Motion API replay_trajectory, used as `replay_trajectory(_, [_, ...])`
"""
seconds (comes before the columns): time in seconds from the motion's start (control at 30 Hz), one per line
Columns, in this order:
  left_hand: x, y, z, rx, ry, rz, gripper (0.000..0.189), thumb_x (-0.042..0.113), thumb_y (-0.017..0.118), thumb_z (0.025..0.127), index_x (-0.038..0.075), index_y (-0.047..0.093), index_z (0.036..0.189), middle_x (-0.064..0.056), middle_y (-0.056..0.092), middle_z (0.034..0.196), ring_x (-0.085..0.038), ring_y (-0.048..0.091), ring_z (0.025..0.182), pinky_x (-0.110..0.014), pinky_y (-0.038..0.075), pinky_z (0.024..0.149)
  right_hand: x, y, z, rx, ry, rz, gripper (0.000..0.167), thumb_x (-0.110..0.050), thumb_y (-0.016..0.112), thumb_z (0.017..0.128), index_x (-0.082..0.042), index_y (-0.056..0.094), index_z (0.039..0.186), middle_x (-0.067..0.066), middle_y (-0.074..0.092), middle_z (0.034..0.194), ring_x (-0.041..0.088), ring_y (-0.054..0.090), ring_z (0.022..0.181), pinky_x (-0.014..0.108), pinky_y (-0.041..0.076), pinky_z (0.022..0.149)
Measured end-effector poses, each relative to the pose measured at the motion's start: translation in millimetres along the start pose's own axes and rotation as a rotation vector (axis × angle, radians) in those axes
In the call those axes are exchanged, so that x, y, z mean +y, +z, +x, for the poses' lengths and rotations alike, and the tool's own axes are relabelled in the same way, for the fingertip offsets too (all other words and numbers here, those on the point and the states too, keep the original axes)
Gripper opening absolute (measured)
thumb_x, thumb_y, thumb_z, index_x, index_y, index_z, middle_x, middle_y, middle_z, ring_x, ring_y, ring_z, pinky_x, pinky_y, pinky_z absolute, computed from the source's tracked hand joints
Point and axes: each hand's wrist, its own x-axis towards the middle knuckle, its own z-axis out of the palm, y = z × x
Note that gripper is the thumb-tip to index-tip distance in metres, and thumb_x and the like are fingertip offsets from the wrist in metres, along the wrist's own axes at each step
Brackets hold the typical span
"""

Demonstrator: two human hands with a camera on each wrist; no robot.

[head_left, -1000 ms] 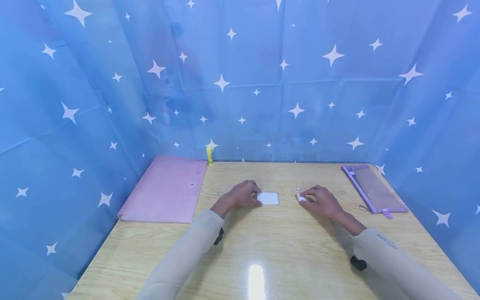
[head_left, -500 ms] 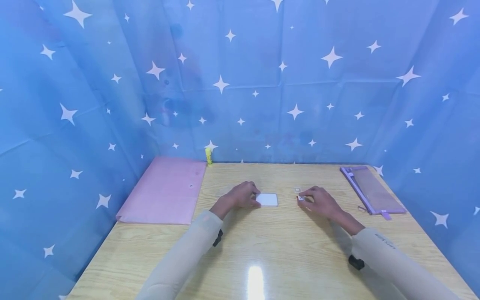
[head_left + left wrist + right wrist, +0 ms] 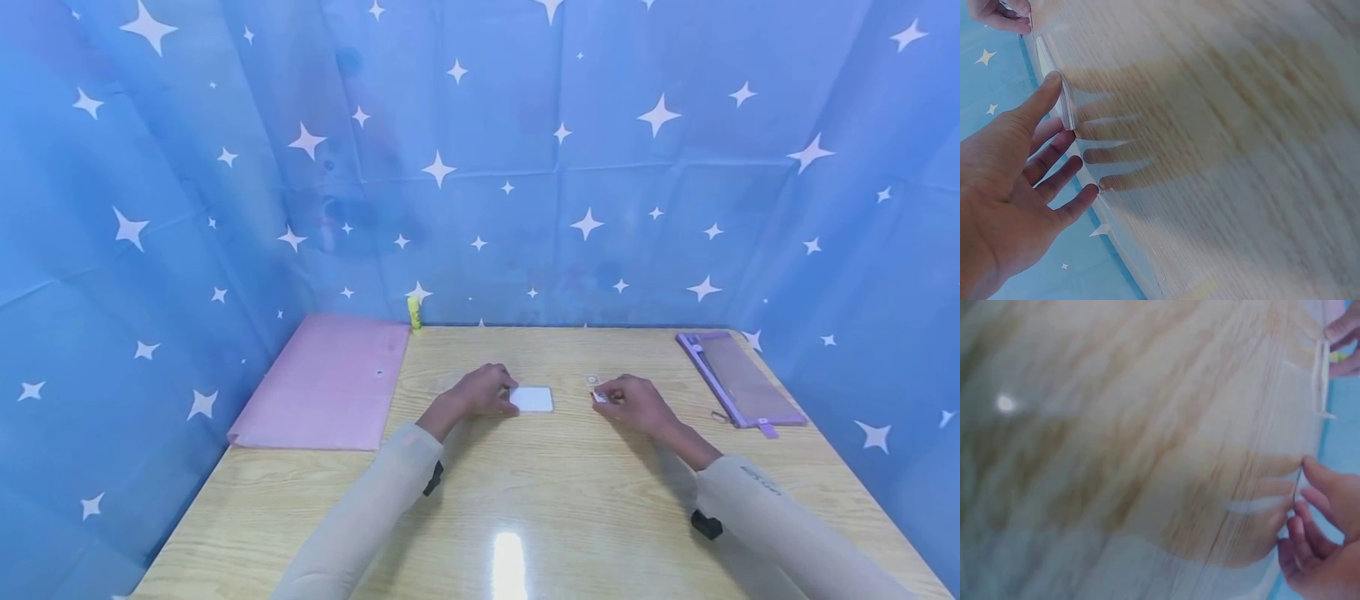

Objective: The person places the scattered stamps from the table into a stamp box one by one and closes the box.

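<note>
My left hand (image 3: 483,390) pinches the left end of a flat white rectangular piece (image 3: 532,399) with rounded corners, low on the table. In the left wrist view this slab (image 3: 1055,81) appears edge-on between thumb and fingers, with a clear-looking rim. To the right, my right hand (image 3: 639,403) pinches a small, thin, whitish card-like piece (image 3: 599,397) between thumb and fingertips. The right wrist view shows this piece (image 3: 1298,481) as a thin dark edge. Just behind it lies a small pale square (image 3: 592,380). The prints on both small pieces are too small to read.
A pink folder (image 3: 326,383) lies at the left, with a yellow glue stick (image 3: 414,315) upright by its far corner. At the right lies a purple-edged zip pouch (image 3: 742,379). Starry blue cloth (image 3: 480,208) hangs behind the wooden table (image 3: 570,500).
The small piece in my right hand has tilted, and its printed face shows less. My left hand stays on the white piece. The whole head view has shifted slightly.
</note>
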Motion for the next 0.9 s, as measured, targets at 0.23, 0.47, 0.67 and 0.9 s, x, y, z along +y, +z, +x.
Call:
replay_trajectory(0.23, [1.9, -1.1, -4.0, 0.005, -0.004, -0.011, 0.049, 0.032, 0.083, 0.090, 0.012, 0.070, 0.134, -0.005, 0.066, 0.131, -0.020, 0.063, 0.116, -0.033, 0.052, 0.102, 8, -1, -2.4, 0.003, -0.009, 0.014, 0.032, -0.016, 0.087, 0.086, 0.001, 0.078, 0.111, 0.014, 0.073, 0.096, 0.028, 0.068, 0.088, 0.049, 0.059, 0.079])
replay_trajectory(0.47, [2.1, -1.3, -4.4, 0.005, 0.000, 0.000, 0.048, 0.032, 0.082, 0.091, 0.013, 0.071, 0.134, -0.004, 0.066, 0.131, -0.020, 0.062, 0.117, -0.033, 0.052, 0.102, 10, -4, -2.1, -0.019, 0.003, 0.034, 0.030, -0.017, 0.086, 0.087, 0.000, 0.079, 0.111, 0.013, 0.074, 0.098, 0.025, 0.070, 0.086, 0.042, 0.061, 0.076])
replay_trajectory(0.67, [2.2, -1.4, -2.0, -0.002, -0.006, -0.003, 0.049, 0.032, 0.083, 0.091, 0.012, 0.070, 0.134, -0.005, 0.066, 0.131, -0.020, 0.062, 0.117, -0.034, 0.052, 0.103, 11, -4, -0.4, -0.031, -0.015, 0.044, 0.022, -0.013, 0.084, 0.088, -0.006, 0.081, 0.109, 0.007, 0.076, 0.097, 0.019, 0.067, 0.083, 0.032, 0.056, 0.071])
replay_trajectory(0.9, [2.0, -0.1, -0.5, -0.009, -0.006, 0.010, 0.050, 0.033, 0.082, 0.091, 0.012, 0.070, 0.134, -0.004, 0.066, 0.131, -0.019, 0.062, 0.116, -0.033, 0.052, 0.102, 9, -4, -1.3, -0.024, -0.041, 0.039, 0.023, -0.010, 0.083, 0.089, -0.003, 0.080, 0.110, 0.006, 0.077, 0.091, 0.015, 0.066, 0.077, 0.029, 0.054, 0.068])
